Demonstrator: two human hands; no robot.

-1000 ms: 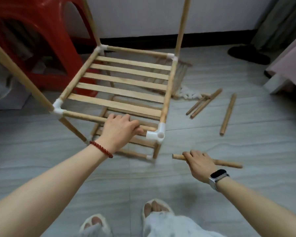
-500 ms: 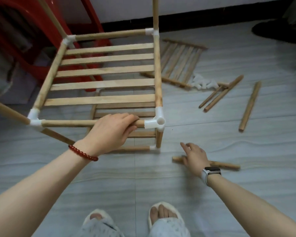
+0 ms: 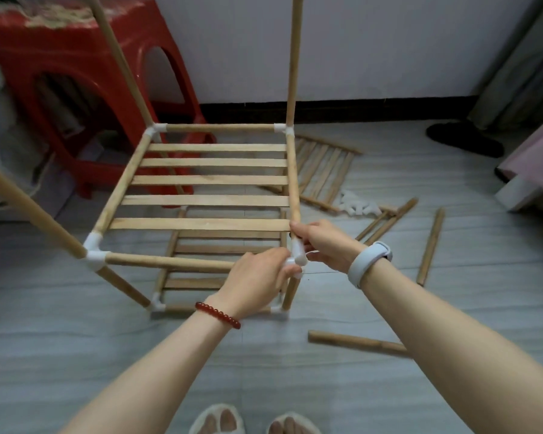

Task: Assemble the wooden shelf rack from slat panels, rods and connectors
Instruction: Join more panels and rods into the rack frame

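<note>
- Hands meet at the near right corner of the half-built rack (image 3: 201, 180), which stands on the grey floor (image 3: 76, 355) in front of a red stool (image 3: 76, 57).
- The left hand (image 3: 257, 280) curls round the end of the front rod (image 3: 170, 261) where it enters the white connector (image 3: 297, 261); the right hand (image 3: 323, 242) pinches the same connector from the other side, its thumb against the side rail.
- That connector carries no upright, while three other corners do; a loose rod (image 3: 358, 342) lies on the floor beside the person's right forearm.
- Likely risk: pressing on one corner could twist the frame and pull the front rod or the side rail out of its socket, since the joints appear to be push-fit.
- A second risk: the tall upright (image 3: 293, 57) at the far right corner could sway or lever its own connector loose if the rack is rocked.
- A spare slat panel (image 3: 323, 170), white connectors (image 3: 356, 205) and further rods (image 3: 430, 245) lie on the floor to the right, close enough to be kicked.
</note>
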